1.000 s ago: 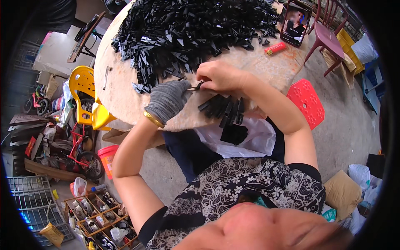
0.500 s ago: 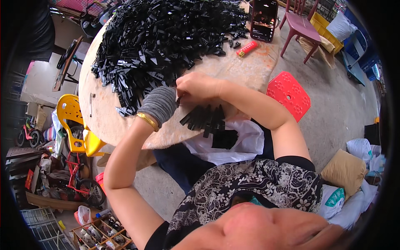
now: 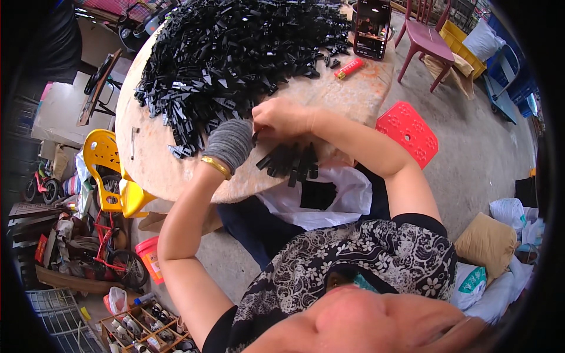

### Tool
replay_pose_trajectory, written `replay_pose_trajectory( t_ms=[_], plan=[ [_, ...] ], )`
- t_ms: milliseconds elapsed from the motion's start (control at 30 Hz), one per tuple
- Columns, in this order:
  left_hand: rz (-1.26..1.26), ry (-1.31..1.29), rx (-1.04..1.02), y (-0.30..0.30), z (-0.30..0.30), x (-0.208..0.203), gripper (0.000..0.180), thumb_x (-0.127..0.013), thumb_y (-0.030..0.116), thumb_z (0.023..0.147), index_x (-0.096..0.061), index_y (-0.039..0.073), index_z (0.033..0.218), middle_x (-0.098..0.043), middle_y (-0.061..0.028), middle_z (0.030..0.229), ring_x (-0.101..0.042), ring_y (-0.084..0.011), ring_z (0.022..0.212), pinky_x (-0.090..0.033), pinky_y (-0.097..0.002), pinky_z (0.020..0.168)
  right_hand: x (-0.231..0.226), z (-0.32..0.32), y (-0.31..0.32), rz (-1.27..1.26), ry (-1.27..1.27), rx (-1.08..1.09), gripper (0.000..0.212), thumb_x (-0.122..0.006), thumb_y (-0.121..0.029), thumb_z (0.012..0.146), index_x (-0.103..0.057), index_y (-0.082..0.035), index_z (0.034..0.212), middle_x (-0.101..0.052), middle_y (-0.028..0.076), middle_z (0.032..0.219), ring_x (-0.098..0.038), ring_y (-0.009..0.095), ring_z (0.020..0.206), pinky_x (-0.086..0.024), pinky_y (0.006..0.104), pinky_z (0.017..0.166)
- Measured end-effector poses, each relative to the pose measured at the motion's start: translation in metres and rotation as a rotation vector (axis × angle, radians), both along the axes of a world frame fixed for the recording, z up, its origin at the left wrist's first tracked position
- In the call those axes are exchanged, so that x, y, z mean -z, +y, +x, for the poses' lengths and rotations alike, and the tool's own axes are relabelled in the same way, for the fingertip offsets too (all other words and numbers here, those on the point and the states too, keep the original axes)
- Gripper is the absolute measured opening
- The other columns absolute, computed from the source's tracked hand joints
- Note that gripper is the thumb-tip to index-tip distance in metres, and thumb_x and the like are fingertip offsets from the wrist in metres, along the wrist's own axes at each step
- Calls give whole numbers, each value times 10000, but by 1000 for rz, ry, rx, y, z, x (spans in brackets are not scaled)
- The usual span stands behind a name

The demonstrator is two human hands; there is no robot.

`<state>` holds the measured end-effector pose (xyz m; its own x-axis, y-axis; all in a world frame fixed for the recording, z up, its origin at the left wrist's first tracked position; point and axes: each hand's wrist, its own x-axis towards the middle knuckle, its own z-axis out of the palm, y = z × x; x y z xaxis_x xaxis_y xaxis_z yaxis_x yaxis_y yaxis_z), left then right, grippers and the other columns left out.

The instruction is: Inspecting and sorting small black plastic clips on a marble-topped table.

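Note:
My left hand (image 3: 231, 145), in a grey knitted glove with a gold bangle at the wrist, meets my bare right hand (image 3: 278, 117) over the table's near part. Both are closed, fingertips together, around a small black piece (image 3: 255, 137) that barely shows; its shape is mostly hidden. Just below them, a fanned group of black plastic pieces (image 3: 291, 161) lies at the table's near edge. Beyond my hands a large heap of similar black plastic pieces (image 3: 235, 59) covers the far part of the round table (image 3: 170, 176). An open white plastic bag (image 3: 353, 191) with something black inside rests at my lap.
A phone (image 3: 371, 29) stands upright at the far right, beside a red cylinder (image 3: 349, 69). A pen (image 3: 133, 143) lies at the left. Around the table are a yellow chair (image 3: 106, 170), a red stool (image 3: 407, 134), a maroon chair (image 3: 425, 41) and an orange-red bucket (image 3: 150, 259).
The whole view has shifted slightly, showing more of the bucket. My hands stay together in nearly the same place over the table, with only small shifts. The heap and fanned pieces look unchanged.

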<state>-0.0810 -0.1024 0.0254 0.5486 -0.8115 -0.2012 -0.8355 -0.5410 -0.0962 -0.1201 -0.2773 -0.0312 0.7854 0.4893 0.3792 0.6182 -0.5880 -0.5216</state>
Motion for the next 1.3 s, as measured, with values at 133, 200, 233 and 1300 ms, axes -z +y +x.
replay_pose_trajectory(
  t_ms=[133,200,233,1300],
  plan=[
    [-239,66,-3,16,0,5,288,-655,214,776,-614,80,1028,-661,-168,803,-644,-348,745,-507,-419,660,-4,5,-6,158,198,-128,208,-720,-156,710,-696,-59,892,-652,76,853,-639,233,823,-500,333,730],
    [-516,208,-45,26,-4,24,425,-673,194,767,-546,103,1163,-660,-154,796,-644,-343,750,-506,-416,655,0,6,-13,215,222,-188,239,-732,-137,714,-690,-46,931,-665,64,841,-641,188,788,-501,307,718],
    [-650,276,-71,33,-6,33,503,-682,184,763,-511,114,1230,-659,-148,792,-644,-340,753,-505,-414,653,0,8,-14,248,232,-226,255,-738,-128,717,-686,-39,950,-671,59,835,-642,166,770,-501,295,712],
    [-532,-131,-176,64,-10,33,262,-631,210,774,-607,60,988,-614,-146,864,-585,-329,841,-475,-422,757,4,4,4,-127,-319,244,196,-659,-179,777,-650,-90,951,-575,75,875,-591,262,865,-489,363,773]
  ],
)
